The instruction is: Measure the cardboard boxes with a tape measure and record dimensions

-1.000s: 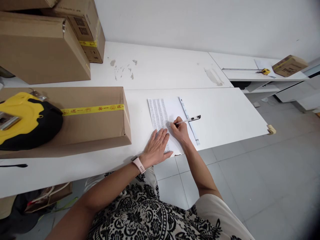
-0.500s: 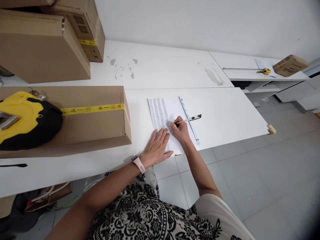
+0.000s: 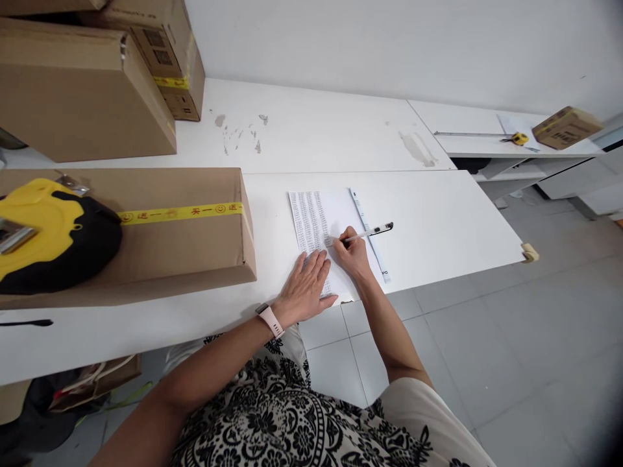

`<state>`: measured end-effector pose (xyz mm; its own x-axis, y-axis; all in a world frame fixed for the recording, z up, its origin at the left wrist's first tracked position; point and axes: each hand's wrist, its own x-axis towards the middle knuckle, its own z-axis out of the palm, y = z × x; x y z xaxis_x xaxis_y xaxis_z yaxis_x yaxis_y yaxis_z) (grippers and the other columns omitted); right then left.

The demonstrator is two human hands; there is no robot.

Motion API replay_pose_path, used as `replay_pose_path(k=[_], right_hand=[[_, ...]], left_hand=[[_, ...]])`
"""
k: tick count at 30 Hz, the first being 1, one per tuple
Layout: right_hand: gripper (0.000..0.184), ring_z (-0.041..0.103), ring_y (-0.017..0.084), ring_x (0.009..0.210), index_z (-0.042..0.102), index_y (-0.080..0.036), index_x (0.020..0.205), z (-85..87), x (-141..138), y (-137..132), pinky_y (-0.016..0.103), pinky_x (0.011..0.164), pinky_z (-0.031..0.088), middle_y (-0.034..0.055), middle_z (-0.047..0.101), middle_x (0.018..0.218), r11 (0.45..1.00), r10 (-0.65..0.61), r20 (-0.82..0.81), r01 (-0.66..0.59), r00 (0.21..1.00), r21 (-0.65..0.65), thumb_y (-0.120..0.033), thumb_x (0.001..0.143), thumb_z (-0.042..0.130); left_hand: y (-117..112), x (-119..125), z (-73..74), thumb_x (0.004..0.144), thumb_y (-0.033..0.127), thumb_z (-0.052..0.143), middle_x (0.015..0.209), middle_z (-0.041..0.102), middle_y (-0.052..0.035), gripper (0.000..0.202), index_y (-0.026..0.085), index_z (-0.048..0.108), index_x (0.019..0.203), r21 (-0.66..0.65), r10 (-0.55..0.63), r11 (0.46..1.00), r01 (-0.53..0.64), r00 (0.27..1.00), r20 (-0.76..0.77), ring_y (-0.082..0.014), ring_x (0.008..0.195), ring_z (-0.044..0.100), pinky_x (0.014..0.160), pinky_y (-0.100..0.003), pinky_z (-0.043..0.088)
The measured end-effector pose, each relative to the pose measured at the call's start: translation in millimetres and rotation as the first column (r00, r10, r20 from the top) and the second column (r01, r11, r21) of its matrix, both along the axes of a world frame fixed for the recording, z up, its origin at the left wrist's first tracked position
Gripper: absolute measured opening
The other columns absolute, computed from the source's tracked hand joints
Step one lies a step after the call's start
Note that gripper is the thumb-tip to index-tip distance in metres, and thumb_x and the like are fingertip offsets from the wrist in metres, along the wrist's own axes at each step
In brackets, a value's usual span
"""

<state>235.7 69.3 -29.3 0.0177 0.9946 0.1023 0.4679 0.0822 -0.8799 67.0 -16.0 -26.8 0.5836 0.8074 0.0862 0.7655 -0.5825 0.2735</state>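
A white sheet of paper [image 3: 341,206] lies on the table near its front edge, with columns of small writing down its left half. My left hand [image 3: 305,285] rests flat on the lower part of the sheet, fingers stretched out. In my right hand [image 3: 354,254] is a pen [image 3: 370,232], clear-barrelled with a black end, slanting up to the right. Its tip meets the paper by the last written column, though my fingers partly hide it. Under the sheet's right side shows a light blue printed strip [image 3: 368,233].
A long cardboard box [image 3: 195,246] lies left of the paper, with a yellow-black tape dispenser [image 3: 58,233] on it. More cardboard boxes [image 3: 87,97] stand behind. On the far-right shelf are a small box [image 3: 567,128] and a yellow tape measure [image 3: 520,139]. A corner guard [image 3: 529,252] caps the table's corner.
My right hand and the pen have shifted very slightly at the same spot on the paper. My left hand stays where it was.
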Motion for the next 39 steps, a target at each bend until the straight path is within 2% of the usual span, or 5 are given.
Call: replay_pose_path(k=[14,18,24,31,39], right_hand=[[0.021,0.058,0.022,0.087,0.062,-0.022,0.104,-10.3,1,2,0.037,0.079,0.048,0.0071,0.060,0.096,0.938,-0.056,0.297,-0.051,0.953,0.342,-0.024,0.094,0.044],[0.038,0.060,0.027,0.096,0.066,-0.020,0.117,-18.8,-1,5,0.041,0.081,0.051,0.0131,0.064,0.102,0.928,-0.066,0.478,-0.122,0.876,0.352,-0.014,0.091,0.039],[0.045,0.063,0.031,0.105,0.053,-0.019,0.140,13.0,-32,-11,0.046,0.081,0.055,0.0175,0.066,0.118,0.893,-0.157,0.328,-0.008,0.931,0.451,-0.032,0.098,0.045],[0.063,0.047,0.032,0.140,0.037,-0.035,0.153,57.2,-118,-62,0.056,0.110,0.044,0.0120,0.046,0.155,0.917,0.310,-0.074,-0.278,0.948,0.285,-0.052,0.096,0.054],[0.085,0.034,0.037,0.149,0.021,-0.041,0.160,17.0,-143,-104,0.061,0.116,0.037,0.0091,0.028,0.167,0.941,0.337,-0.157,-0.335,0.928,0.041,-0.060,0.089,0.062]], left_hand=[[-25,-15,29.0,0.092,0.028,0.059,0.136,0.063,-0.0185,0.040,0.013,0.056,0.128,0.297,-0.063,0.950,-0.097,0.872,0.486,-0.0312,0.133,0.054,0.107,-0.048,0.050],[-69,-79,97.7,0.086,0.018,0.065,0.127,0.066,-0.0145,0.037,0.017,0.057,0.121,0.512,-0.111,0.818,-0.263,0.801,0.589,-0.0279,0.130,0.056,0.103,-0.045,0.053],[-81,-200,161.9,0.074,0.034,0.083,0.150,0.047,-0.0185,0.074,0.023,0.048,0.139,0.557,0.370,0.425,-0.713,0.699,0.612,-0.0397,0.141,0.042,0.114,-0.063,0.032],[-50,-239,149.8,0.065,0.051,0.085,0.133,0.063,-0.0169,0.085,0.024,0.050,0.138,0.208,0.616,0.483,-0.850,0.499,0.610,-0.0421,0.124,0.057,0.108,-0.061,0.039],[-91,-283,134.2,0.070,0.052,0.075,0.116,0.069,-0.0048,0.061,0.026,0.064,0.124,-0.072,0.003,0.723,-0.687,-0.100,0.995,-0.0293,0.116,0.063,0.105,-0.043,0.045]])
